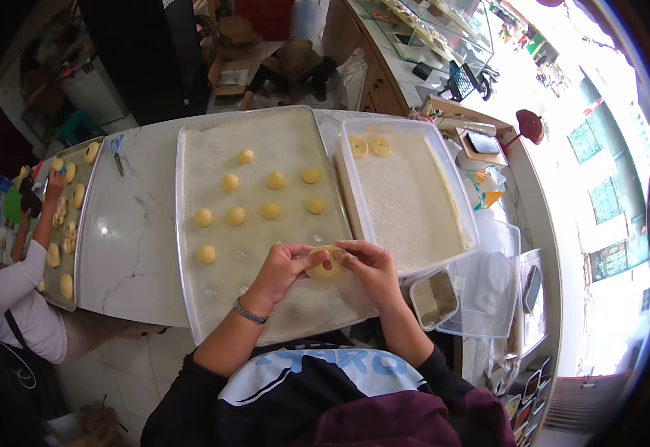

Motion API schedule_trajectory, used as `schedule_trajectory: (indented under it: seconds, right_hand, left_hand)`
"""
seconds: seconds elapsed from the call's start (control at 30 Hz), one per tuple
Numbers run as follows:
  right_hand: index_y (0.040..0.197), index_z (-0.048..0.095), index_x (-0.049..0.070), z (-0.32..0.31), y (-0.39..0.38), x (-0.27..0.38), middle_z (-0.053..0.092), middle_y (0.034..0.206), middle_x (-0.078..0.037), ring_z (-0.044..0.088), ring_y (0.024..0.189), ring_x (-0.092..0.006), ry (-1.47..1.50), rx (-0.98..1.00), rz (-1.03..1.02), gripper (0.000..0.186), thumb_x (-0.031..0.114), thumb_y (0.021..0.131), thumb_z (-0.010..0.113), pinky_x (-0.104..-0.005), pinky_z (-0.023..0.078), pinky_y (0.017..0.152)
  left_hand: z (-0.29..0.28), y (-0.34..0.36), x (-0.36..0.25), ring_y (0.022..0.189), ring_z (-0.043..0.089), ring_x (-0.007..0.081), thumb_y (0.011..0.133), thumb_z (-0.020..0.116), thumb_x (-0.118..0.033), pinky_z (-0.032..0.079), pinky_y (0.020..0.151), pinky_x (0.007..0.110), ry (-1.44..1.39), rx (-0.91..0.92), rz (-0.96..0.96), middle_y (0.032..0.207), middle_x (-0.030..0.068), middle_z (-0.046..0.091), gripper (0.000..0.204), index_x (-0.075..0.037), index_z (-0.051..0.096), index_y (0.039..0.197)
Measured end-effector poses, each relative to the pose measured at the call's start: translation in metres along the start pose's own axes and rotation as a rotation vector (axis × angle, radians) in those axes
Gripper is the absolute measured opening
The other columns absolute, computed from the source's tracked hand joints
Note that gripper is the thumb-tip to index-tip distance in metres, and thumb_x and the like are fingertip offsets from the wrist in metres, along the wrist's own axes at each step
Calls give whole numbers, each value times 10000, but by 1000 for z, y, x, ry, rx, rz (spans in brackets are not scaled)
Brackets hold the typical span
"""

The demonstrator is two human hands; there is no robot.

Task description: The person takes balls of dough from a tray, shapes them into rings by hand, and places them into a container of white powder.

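Observation:
Above the near right part of a large metal tray, I hold a pale yellow dough ring with a small hole in its middle. My left hand pinches its left side. My right hand grips its upper right side, the fingers closed round the edge. Several round dough balls lie spaced out on the tray's floured surface. To the right stands a white plastic tub with flour over its bottom. Two shaped dough rings lie in its far left corner.
A small metal tin and a clear plastic lid are right of my right forearm. Blue scissors lie left of the tray. At far left, a co-worker reaches over another tray of buns. Another person crouches beyond the table.

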State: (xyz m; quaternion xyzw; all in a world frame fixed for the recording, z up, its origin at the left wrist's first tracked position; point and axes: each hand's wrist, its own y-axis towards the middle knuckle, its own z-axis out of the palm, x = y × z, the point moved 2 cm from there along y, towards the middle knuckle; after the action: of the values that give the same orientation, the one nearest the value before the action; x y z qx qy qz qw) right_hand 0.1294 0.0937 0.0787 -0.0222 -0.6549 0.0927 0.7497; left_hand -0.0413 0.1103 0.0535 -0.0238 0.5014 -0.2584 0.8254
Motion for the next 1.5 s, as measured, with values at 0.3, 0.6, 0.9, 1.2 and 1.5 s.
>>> schedule_trajectory:
  seconds: [0.3, 0.6, 0.9, 1.2, 1.5]
  right_hand:
    - [1089, 593, -5, -28, 9, 19, 558, 1006, -84, 585, 896, -134, -98, 223, -70, 268, -11, 823, 558, -225, 469, 781]
    - [1086, 591, -12, -33, 18, 31, 541, 948, -80, 585, 851, -157, -216, 374, -83, 278, 25, 810, 585, -251, 471, 770]
    - [1077, 607, 21, -41, 27, 42, 556, 956, -84, 600, 841, -151, -246, 318, -92, 297, 17, 780, 591, -253, 474, 715]
    - [1047, 629, 21, -33, 20, 50, 593, 907, -59, 609, 842, -140, -346, 210, -121, 275, 36, 773, 619, -238, 484, 715]
    - [1053, 634, 41, -28, 14, 37, 611, 910, -71, 590, 860, -119, -290, 107, -120, 302, 58, 751, 646, -237, 470, 737]
  left_hand:
    - [34, 10, -7, 665, 608, 87, 801, 656, -152, 437, 540, 179, 76, -104, 38, 757, 57, 654, 175, -2, 654, 891]
    - [47, 10, -16, 673, 597, 59, 779, 672, -116, 418, 537, 156, 215, -61, 33, 770, 34, 656, 164, -12, 661, 906]
    - [48, 9, -27, 731, 601, 77, 802, 647, -105, 471, 642, 182, 176, -96, 101, 803, 62, 654, 175, 30, 652, 913]
    - [36, 11, -21, 676, 594, 73, 804, 657, -174, 465, 590, 179, 87, 3, 62, 771, 54, 648, 214, 10, 657, 914]
    - [34, 12, -21, 665, 609, 113, 807, 653, -198, 496, 605, 222, 68, -16, 19, 777, 63, 646, 208, -4, 654, 882]
